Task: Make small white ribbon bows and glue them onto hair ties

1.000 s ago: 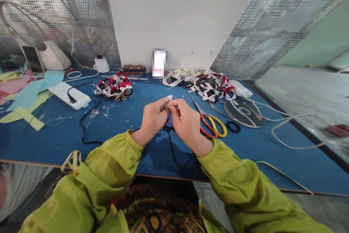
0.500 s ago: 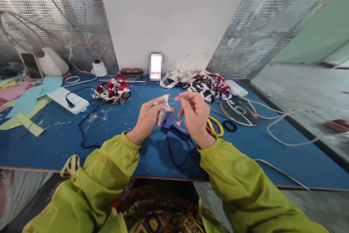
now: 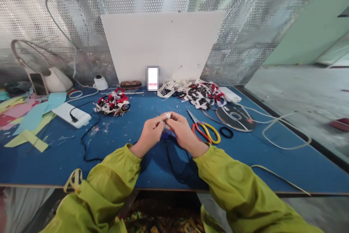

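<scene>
My left hand (image 3: 150,131) and my right hand (image 3: 183,131) meet over the middle of the table, fingertips pressed together. Between them is a small white ribbon (image 3: 167,116), mostly hidden by the fingers. Both hands are closed on it. Just below the fingers lies a blue glue gun (image 3: 168,135), partly covered by my hands, with its black cord running toward the table's front. To the right of my right hand are scissors (image 3: 207,131) with one red and one yellow handle, and a black ring (image 3: 226,132).
Two piles of ribbon bands, a smaller one (image 3: 113,102) at left and a larger one (image 3: 200,93) at back right, lie on the blue table (image 3: 117,169). A black reel (image 3: 236,117), a white power strip (image 3: 72,114), loose cables and a lit phone (image 3: 153,78) stand around.
My right hand has moved left and closed in on the white ribbon held by my left hand. The view has tilted up, and the scissors now show fully beside my right hand.
</scene>
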`<action>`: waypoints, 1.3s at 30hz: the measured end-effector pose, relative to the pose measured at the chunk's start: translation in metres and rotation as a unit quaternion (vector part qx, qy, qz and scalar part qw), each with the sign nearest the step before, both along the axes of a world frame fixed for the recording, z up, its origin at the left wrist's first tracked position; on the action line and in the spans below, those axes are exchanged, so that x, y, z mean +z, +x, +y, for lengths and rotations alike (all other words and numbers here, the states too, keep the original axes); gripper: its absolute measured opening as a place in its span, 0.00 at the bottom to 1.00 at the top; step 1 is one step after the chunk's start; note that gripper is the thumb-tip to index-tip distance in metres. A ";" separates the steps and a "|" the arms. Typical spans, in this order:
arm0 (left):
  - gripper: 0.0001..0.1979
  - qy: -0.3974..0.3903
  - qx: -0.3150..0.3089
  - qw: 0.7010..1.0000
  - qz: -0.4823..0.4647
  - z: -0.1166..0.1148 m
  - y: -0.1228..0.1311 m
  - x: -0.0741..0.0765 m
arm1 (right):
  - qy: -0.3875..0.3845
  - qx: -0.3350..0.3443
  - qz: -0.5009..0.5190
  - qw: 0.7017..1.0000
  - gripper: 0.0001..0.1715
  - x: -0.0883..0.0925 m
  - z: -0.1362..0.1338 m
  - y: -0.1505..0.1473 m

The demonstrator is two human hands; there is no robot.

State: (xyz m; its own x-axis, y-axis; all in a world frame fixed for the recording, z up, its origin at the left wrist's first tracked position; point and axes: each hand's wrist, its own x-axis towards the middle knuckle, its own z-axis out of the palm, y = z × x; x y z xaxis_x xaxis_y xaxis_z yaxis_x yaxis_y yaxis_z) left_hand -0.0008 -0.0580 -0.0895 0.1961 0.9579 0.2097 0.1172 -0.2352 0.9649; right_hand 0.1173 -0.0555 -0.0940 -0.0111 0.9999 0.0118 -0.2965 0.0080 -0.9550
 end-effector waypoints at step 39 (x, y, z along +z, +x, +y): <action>0.22 -0.066 -0.072 0.995 0.013 -0.008 0.002 0.014 | 0.039 -0.092 -0.080 0.992 0.15 -0.003 -0.007 0.000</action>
